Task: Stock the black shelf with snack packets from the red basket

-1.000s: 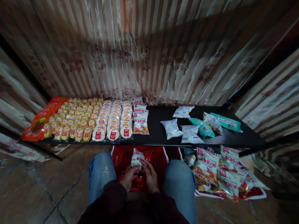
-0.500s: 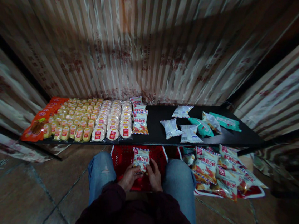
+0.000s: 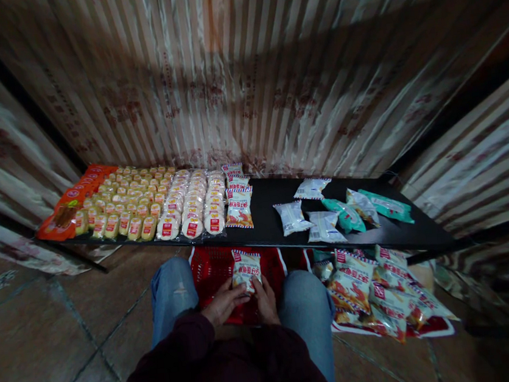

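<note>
The snack bag (image 3: 247,268), white with a striped upper edge and red print, is between the knees of the person, in front of a red basket (image 3: 272,267); whether it touches this basket, I cannot tell. The left hand (image 3: 225,301) grasps it at the lower left corner, and the right hand (image 3: 266,303) at the lower right side, so the fingers of both hands are closed on it.

The bag looks puffed, so I judge it is light and soft, its film a little slippery, and what is inside may break under strong pressure. It is better to take it gently by the side edges or the flat sealed ends, not to squeeze the middle.

Just beyond is a black shelf (image 3: 266,211). On it, similar bags (image 3: 239,208) lie in one overlapping column, next to round white packs (image 3: 192,222). Farther right there are pale bags (image 3: 292,218) and green packets (image 3: 385,205). Below the right part of the shelf, a second basket (image 3: 429,335) is filled with more bags (image 3: 351,278).
</note>
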`<state>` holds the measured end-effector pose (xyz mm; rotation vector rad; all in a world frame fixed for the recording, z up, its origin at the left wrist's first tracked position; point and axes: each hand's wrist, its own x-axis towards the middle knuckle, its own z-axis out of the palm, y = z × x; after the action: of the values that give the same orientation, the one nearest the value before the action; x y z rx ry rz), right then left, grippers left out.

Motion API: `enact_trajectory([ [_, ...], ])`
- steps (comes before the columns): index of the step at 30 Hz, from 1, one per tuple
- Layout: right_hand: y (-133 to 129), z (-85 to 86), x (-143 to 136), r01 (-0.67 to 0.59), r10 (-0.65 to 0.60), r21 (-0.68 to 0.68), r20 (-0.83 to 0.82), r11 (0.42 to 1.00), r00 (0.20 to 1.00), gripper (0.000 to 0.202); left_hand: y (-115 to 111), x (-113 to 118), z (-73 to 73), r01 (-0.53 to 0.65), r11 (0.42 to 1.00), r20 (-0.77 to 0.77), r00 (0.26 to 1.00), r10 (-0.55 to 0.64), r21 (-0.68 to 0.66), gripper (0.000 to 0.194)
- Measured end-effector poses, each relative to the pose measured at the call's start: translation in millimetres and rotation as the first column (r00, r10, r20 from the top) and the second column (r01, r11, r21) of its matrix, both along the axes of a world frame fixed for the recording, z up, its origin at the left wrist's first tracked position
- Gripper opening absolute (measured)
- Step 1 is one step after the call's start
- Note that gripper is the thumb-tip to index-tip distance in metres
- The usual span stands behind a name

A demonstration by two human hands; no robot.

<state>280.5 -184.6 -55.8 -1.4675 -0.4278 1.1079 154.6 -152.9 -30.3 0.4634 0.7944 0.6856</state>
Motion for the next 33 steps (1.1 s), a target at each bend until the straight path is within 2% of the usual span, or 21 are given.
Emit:
enact_trajectory([
  [4, 1, -2.7, 2, -0.004, 0.001, 0.044, 0.061, 0.999, 0.998, 0.056, -1, -1, 8.3, 0.028, 0.997, -0.021, 0.999, -0.027, 0.065, 0.056],
  [8, 0, 12.2, 0, -0.026, 0.020, 0.075, 0.079, 0.997, 0.997, 0.051, 0, -1, 18.2, 0.059, 0.994, -0.047, 0.997, -0.054, 0.096, 0.063],
  [12, 1, 28.1, 1, -0.023, 0.007, 0.087, 0.171, 0.996, 0.985, 0.048, 2, 1, 20.7, 0.072, 0.984, -0.045, 0.997, -0.066, 0.165, 0.063],
  [20, 2, 43.4, 5, -0.019, 0.003, 0.062, 0.252, 0.998, 0.968, 0.051, 5, 6, 24.4, 0.055, 0.959, -0.117, 0.993, -0.022, 0.279, 0.059],
  [23, 3, 46.9, 5, -0.021, 0.007, 0.056, 0.239, 0.998, 0.971, 0.052, 5, 6, 28.0, 0.065, 0.962, -0.139, 0.990, -0.028, 0.267, 0.057],
  [26, 3, 46.9, 4, 0.002, -0.012, 0.053, 0.193, 0.999, 0.981, 0.053, 7, 6, 28.8, 0.016, 0.975, -0.143, 0.990, 0.017, 0.223, 0.056],
  [33, 5, 44.6, 5, 0.011, -0.022, 0.072, 0.159, 0.997, 0.987, 0.054, 9, 5, 30.5, -0.016, 0.984, -0.083, 0.996, 0.031, 0.175, 0.054],
])
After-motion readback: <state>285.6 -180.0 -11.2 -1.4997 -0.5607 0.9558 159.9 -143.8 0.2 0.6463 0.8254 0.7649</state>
